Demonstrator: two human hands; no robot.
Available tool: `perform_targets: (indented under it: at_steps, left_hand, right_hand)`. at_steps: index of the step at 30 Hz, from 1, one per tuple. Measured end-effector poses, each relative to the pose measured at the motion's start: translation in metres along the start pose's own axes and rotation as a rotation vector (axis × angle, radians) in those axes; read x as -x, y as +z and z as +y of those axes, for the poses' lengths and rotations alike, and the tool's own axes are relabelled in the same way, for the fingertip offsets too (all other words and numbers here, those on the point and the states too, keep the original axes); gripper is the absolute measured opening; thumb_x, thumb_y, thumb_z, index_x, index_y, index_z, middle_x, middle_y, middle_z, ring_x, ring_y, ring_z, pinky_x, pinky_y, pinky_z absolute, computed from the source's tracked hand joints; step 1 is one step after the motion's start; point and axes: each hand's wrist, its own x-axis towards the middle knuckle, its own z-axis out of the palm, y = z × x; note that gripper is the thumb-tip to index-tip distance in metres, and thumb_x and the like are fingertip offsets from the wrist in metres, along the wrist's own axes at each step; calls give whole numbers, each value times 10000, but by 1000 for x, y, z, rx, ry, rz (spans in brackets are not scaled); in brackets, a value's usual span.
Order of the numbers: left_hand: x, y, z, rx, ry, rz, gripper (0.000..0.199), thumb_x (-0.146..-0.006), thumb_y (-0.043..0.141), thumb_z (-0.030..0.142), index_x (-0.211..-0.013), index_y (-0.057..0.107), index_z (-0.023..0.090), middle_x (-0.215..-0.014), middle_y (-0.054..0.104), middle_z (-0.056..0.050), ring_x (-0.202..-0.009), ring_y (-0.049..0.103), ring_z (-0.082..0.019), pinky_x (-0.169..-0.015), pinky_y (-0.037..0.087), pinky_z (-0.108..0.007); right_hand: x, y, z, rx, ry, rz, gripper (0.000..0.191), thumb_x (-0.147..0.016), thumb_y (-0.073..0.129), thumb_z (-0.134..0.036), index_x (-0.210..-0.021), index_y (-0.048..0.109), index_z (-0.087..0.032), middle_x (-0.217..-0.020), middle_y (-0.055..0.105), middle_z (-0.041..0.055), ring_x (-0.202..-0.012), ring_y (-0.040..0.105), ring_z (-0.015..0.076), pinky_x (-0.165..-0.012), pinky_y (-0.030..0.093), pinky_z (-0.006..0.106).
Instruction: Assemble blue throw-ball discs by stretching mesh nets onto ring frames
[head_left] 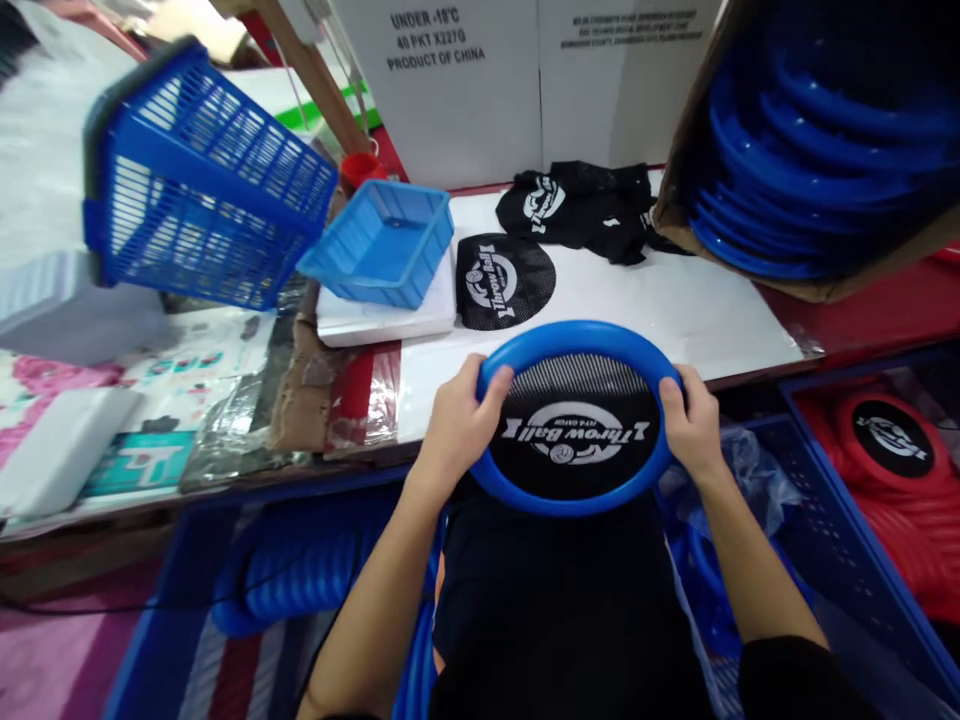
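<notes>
Between both hands is a blue ring paddle [576,505] with black mesh stretched across it and a white "Throw Ball" print, upside down from my side. My left hand [463,420] grips its left rim, thumb on top. On the right rim, my right hand [691,415] is closed the same way, thumb over the front. The paddle is held tilted above my lap at the table's front edge. Just beyond it on the white table top lies a round black mesh piece [506,282] with the same print. More black mesh pieces [581,212] lie heaped behind that.
A carton of stacked blue rings [817,150] stands at the right. Left of centre, a light-blue tray [390,245] rests on a white block, beside a tilted blue basket [202,180]. Below right, a crate holds red rings [900,500]; more blue rings [300,575] lie below left.
</notes>
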Motion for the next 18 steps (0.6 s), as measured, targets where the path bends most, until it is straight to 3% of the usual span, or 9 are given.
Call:
perform_targets:
  at_steps: [4, 8, 13, 18]
  left_hand:
    - [33, -22, 0, 186, 292, -140, 376, -896, 765, 546, -1064, 690, 218, -940, 769, -35, -854, 725, -225, -778, 564, -317]
    - [54, -22, 12, 191, 625, -218, 340, -966, 754, 432, -1225, 702, 217, -1015, 795, -69, -856, 764, -201, -772, 593, -291]
    - [62, -9, 19, 106, 855, 27, 472, -987, 703, 541, -1223, 666, 134, -876, 762, -103, -733, 739, -213, -638, 580, -296]
    - [69, -1, 20, -33, 952, 93, 437, -1001, 692, 507, -1154, 676, 98, -806, 759, -109, -647, 729, -224, -594, 593, -320]
  right_hand:
    - [33, -16, 1, -112, -253, 5, 313, -1028, 573, -371, -1276, 654, -198, -1112, 768, 133, -979, 743, 290, -848, 605, 426]
    - [42, -28, -12, -223, -449, -96, 409, -1011, 588, -290, -1408, 627, -199, -1170, 761, 165, -1100, 722, 347, -945, 598, 556]
    - [36, -39, -28, -172, -583, -141, 572, -979, 695, -391, -1507, 574, -206, -1197, 733, 182, -1084, 706, 359, -913, 603, 588]
    - [40, -38, -52, -45, -711, -275, 525, -1009, 682, -375, -1491, 588, -188, -1126, 776, 160, -1019, 746, 329, -880, 618, 532]
